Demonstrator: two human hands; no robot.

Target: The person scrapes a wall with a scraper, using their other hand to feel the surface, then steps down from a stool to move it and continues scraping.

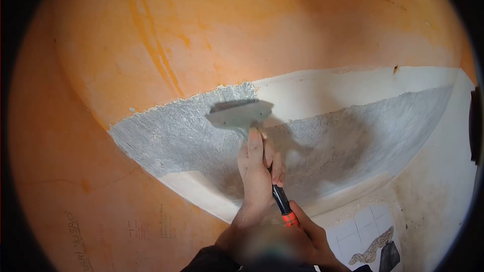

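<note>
A wide-bladed scraper (pixel 239 115) with a black handle and an orange-red band lies against the grey scraped patch (pixel 171 126) of the wall. My left hand (pixel 259 158) is wrapped round the upper handle, just below the blade, its thumb along the top. Lower down, my right hand (pixel 310 231) grips the handle's end near the orange-red band; a blur hides part of it. The blade's upper edge is slightly below the ragged border where grey meets orange paint.
Orange painted wall (pixel 242 30) spans the top and left, with drip marks. A white strip (pixel 312 90) crosses above the darker grey band. Handwriting (pixel 75 242) shows at lower left, a drawing (pixel 373 247) at lower right. A dark object (pixel 475 126) stands at the right edge.
</note>
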